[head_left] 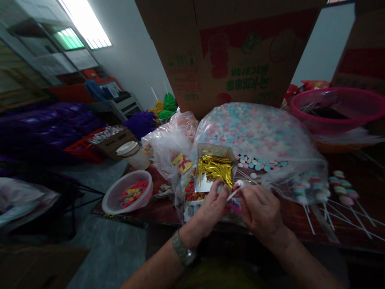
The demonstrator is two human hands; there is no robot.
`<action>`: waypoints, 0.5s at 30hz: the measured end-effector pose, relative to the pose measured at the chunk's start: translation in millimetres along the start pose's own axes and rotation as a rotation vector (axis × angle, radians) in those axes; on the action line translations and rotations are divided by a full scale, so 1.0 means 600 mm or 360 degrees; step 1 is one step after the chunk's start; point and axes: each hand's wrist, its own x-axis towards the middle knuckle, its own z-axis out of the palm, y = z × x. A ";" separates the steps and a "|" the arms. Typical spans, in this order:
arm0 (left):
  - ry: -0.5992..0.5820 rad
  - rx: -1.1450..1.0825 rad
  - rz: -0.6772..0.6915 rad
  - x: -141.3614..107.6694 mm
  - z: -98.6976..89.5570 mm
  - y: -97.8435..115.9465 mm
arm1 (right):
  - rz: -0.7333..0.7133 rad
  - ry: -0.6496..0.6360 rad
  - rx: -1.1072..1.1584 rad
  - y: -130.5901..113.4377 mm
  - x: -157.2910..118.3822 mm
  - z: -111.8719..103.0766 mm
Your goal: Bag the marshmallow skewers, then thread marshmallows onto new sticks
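Observation:
My left hand [214, 202], with a metal watch on the wrist, pinches the lower end of a short white stick [232, 194]. At the stick's other end is a small white and pink candy piece [239, 184], partly hidden by my right hand [262, 206], whose fingers are closed on it. Just beyond my left hand stands an open box of gold twist ties [217, 168]. Loose pastel candies [255, 163] lie past my right hand, spilling from a large clear bag [249, 124].
At left, a white bowl [110, 198] holds red and yellow candies near the table edge. Finished candy skewers [344, 188] lie at right, their sticks pointing toward me. A pink basin [337, 124] sits behind them. A tall cardboard box [186, 48] stands at the back.

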 end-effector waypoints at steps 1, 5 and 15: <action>-0.0122 -0.0081 -0.0119 -0.001 -0.005 0.016 | 0.0008 -0.0053 0.0038 -0.002 -0.001 0.000; -0.0369 -0.0302 -0.0045 -0.013 -0.034 0.063 | 0.0618 -0.0183 0.0644 -0.008 -0.006 0.006; -0.0376 0.0388 -0.0050 -0.033 -0.009 -0.007 | 0.1748 -0.0419 0.2115 -0.047 -0.006 0.026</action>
